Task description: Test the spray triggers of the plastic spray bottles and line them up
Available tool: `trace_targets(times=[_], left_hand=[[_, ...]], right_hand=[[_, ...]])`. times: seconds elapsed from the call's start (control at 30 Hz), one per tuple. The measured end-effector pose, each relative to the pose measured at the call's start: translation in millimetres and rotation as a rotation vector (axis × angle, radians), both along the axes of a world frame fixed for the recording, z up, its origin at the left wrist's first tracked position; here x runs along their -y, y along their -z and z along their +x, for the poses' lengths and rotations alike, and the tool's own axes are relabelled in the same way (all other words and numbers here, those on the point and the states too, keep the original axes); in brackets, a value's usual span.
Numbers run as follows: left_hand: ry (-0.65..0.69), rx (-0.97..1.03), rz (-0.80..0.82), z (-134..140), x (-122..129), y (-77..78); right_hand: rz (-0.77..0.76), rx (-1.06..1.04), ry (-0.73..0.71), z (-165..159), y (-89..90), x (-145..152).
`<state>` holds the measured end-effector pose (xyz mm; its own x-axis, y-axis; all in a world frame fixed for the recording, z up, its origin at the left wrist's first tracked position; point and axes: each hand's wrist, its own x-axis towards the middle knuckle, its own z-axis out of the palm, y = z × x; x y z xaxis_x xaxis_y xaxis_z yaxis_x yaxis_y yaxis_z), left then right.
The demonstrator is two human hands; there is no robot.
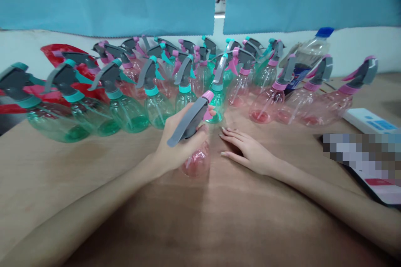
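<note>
My left hand is wrapped round the neck of a pink spray bottle with a grey and pink trigger head. The bottle stands in front of the rows, and the fingers cover its collar. To its right, my right hand rests near the table surface, fingers stretched out and apart, holding nothing. Just beyond the hands is a green spray bottle with a grey and teal head. Other green spray bottles line the front left, while pink ones line the front right.
More spray bottles crowd behind the front row. A large clear bottle with a blue cap stands at the back right. A red plastic bag lies at the left. A white box and a dark-edged flat device lie on the right.
</note>
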<state>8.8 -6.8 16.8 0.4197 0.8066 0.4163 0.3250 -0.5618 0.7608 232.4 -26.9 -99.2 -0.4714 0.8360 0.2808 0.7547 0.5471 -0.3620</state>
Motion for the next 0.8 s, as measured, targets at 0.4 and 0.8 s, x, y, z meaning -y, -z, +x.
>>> trace_targets(times=[0.4, 0.8], left_hand=[[0.021, -0.015, 0.05, -3.6, -3.1, 1.9], [0.048, 0.02, 0.05, -6.2, -3.2, 4.5]], right_hand=[[-0.007, -0.014, 0.003, -0.2, -0.4, 0.2], [-0.003, -0.008, -0.001, -0.1, -0.1, 0.1]])
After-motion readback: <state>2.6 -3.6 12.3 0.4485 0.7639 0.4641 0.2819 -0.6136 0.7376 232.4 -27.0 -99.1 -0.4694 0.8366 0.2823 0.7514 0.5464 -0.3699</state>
